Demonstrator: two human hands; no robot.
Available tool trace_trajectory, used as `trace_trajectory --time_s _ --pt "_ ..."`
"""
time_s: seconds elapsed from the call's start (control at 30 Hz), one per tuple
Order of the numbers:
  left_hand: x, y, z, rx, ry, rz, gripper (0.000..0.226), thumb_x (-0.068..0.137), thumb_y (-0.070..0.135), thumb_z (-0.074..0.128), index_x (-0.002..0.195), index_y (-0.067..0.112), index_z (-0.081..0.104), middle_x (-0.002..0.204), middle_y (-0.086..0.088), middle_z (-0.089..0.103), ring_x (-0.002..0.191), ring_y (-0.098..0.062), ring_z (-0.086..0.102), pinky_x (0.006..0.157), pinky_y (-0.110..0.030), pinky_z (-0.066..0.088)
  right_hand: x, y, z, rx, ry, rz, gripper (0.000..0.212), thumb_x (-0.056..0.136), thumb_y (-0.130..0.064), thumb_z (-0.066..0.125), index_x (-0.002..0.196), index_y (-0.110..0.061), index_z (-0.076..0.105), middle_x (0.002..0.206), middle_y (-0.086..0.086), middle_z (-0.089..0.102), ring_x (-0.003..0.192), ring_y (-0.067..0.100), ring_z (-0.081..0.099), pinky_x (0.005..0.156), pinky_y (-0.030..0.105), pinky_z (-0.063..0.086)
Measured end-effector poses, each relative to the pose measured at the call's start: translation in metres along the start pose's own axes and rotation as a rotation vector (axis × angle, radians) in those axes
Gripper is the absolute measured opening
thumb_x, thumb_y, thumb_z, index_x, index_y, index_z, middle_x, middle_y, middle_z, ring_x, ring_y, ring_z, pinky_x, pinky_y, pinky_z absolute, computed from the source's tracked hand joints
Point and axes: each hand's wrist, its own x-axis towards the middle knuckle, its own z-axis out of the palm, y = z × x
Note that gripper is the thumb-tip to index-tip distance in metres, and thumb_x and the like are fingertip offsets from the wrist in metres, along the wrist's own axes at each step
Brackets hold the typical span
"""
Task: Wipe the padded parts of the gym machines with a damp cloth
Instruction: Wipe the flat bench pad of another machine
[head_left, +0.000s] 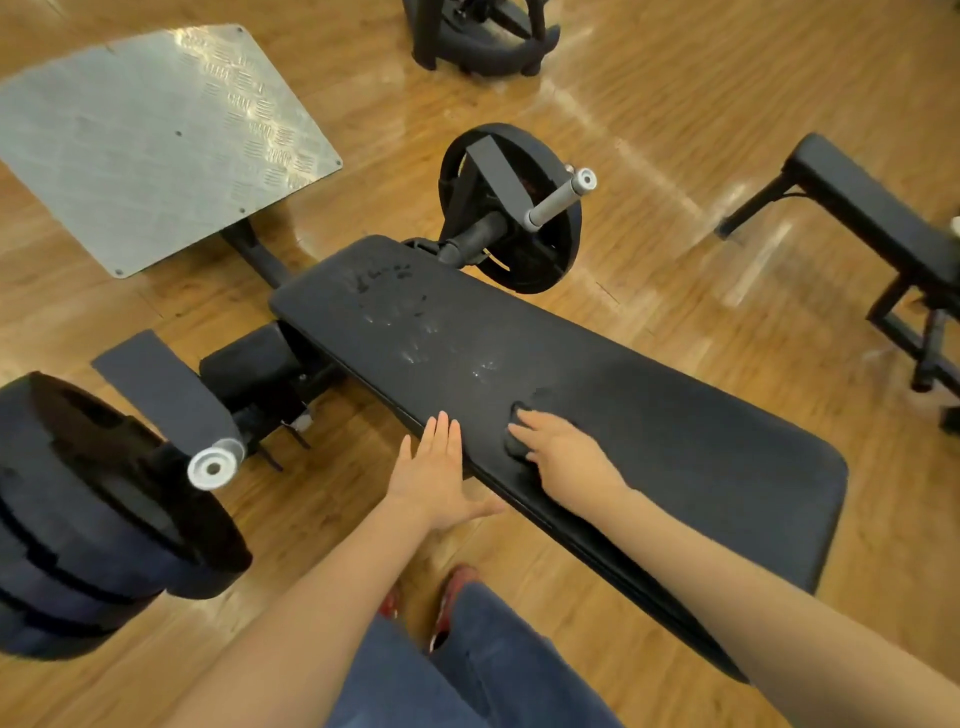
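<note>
You see a shiny metal plate (156, 140) on the wood floor (675, 104), round black weights (93, 519), and another bench (878, 208) far right.

floor: glossy wood planks (649, 78), warm light streaking across them | far left: tilted metal tread plate (150, 140) on a dark post | near left: stacked black weight plates (93, 519) on a capped bar | right: a second dark bench (878, 208) | far end: black machine base (483, 41)
</note>
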Motion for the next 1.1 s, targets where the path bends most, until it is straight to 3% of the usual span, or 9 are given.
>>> trace_trajectory --time_s 0.07,0.17,0.23,0.33,0.47,0.67,0.83,0.93,1.1 --pt "0.0 -0.002 -0.001 0.013 0.0 0.011 0.118 0.08 0.08 0.042 0.153 0.005 -0.013 0.161 -0.012 -0.016 0.149 -0.024 -0.015 0.121 -0.049 0.0 -0.021 -0.005 0.008 -0.024 -0.006 -0.13 0.059 0.061 0.002 0.082 0.117 -0.007 0.064 0.124 0.009 0.061 0.113 0.024 0.06 0.089 0.027 0.049" --pt "-0.001 -0.005 -0.002 0.016 -0.005 0.032 0.118 0.08 0.08 0.043 0.153 0.006 -0.014 0.161 -0.011 -0.018 0.149 -0.024 -0.015 0.12 -0.047 -0.001 -0.036 0.02 -0.003 -0.042 -0.06 -0.11 0.057 0.088 -0.003 0.057 0.141 -0.019 0.041 0.149 -0.005 0.035 0.137 0.01 0.032 0.104 0.013 0.024" --pt "0.0 -0.006 -0.002 0.027 -0.004 0.034 0.117 0.08 0.081 0.041 0.153 0.007 -0.014 0.161 -0.011 -0.018 0.149 -0.024 -0.016 0.119 -0.046 -0.001 -0.031 0.048 -0.017 -0.012 -0.037 0.006 0.051 0.094 -0.003 0.047 0.141 -0.02 0.039 0.15 -0.006 0.03 0.139 0.011 0.027 0.104 0.009 0.015" --pt "-0.001 -0.005 -0.004 0.043 -0.01 0.034 0.114 0.081 0.08 0.038 0.153 0.008 -0.014 0.161 -0.011 -0.018 0.149 -0.025 -0.015 0.119 -0.046 -0.001 -0.006 0.088 -0.044 0.047 0.058 0.262 0.047 0.093 0.003 0.045 0.136 -0.016 0.049 0.147 -0.001 0.038 0.134 0.017 0.037 0.104 0.018 0.027" --pt "-0.001 -0.003 -0.004 0.027 -0.009 0.023 0.116 0.081 0.08 0.041 0.153 0.007 -0.014 0.161 -0.011 -0.017 0.149 -0.024 -0.015 0.119 -0.045 -0.002 0.033 0.085 -0.055 0.054 0.096 0.528 0.048 0.095 0.0 0.042 0.141 -0.015 0.041 0.153 -0.004 0.026 0.132 0.02 0.039 0.095 0.026 0.038" --pt "-0.002 -0.002 0.0 -0.005 0.009 0.001 0.118 0.081 0.077 0.047 0.152 0.007 -0.016 0.16 -0.011 -0.02 0.148 -0.023 -0.018 0.12 -0.046 -0.003 0.022 -0.013 0.006 -0.053 -0.067 -0.01 0.051 0.096 -0.008 0.043 0.145 -0.016 0.032 0.155 0.0 0.021 0.141 0.016 0.02 0.111 0.02 0.016" --pt "-0.003 0.0 0.0 -0.033 0.015 -0.021 0.116 0.083 0.073 0.05 0.152 0.009 -0.017 0.16 -0.009 -0.021 0.148 -0.023 -0.018 0.119 -0.045 -0.005 -0.009 0.008 0.009 -0.037 -0.168 -0.23 0.053 0.096 -0.012 0.044 0.146 -0.021 0.031 0.155 -0.005 0.021 0.142 0.013 0.018 0.109 0.014 0.009" --pt "-0.002 0.0 0.001 -0.039 0.029 -0.03 0.115 0.083 0.074 0.048 0.152 0.009 -0.016 0.161 -0.009 -0.019 0.148 -0.023 -0.016 0.119 -0.044 -0.005 0.002 0.06 -0.019 -0.008 -0.093 -0.044 0.047 0.095 -0.007 0.044 0.14 -0.023 0.043 0.15 -0.008 0.032 0.138 0.01 0.028 0.105 0.009 0.014" --pt "-0.001 0.004 0.005 -0.09 0.046 -0.065 0.111 0.085 0.075 0.042 0.153 0.009 -0.015 0.161 -0.008 -0.018 0.148 -0.022 -0.016 0.119 -0.044 -0.002 0.038 0.127 -0.064 0.059 0.096 0.403 0.041 0.095 -0.003 0.044 0.134 -0.012 0.05 0.141 0.008 0.047 0.123 0.03 0.047 0.094 0.032 0.039"
